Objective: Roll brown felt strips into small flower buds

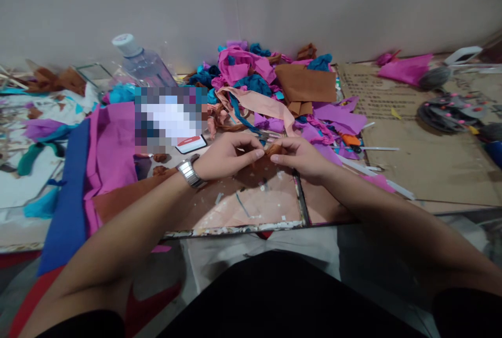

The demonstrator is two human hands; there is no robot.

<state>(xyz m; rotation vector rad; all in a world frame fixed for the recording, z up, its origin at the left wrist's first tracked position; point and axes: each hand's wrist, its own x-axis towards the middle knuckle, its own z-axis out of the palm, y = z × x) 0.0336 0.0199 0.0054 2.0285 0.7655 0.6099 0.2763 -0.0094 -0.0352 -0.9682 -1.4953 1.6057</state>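
A small crumpled piece of brown crepe paper [273, 150] is pinched in my right hand [300, 159], between thumb and fingers. My left hand [229, 158], with a metal watch [189, 172] at its wrist, meets it from the other side; its thumb and fingertips close on the paper's left edge. Both hands hover over the near part of the table. Two small brown paper balls [160, 170] lie left of my left wrist. Behind my fingers, a peach paper strip [261, 105] trails out of the scrap heap. The paper's underside is hidden by my fingers.
A heap of pink, teal and purple crepe paper [243, 69] stands at the back. Left are a capped clear bottle [147, 66], a partly blurred phone [191, 143] and blue paper [68, 191]. White sticks [398, 189] and flat cardboard [439, 165] lie right. The table edge [243, 228] runs near my body.
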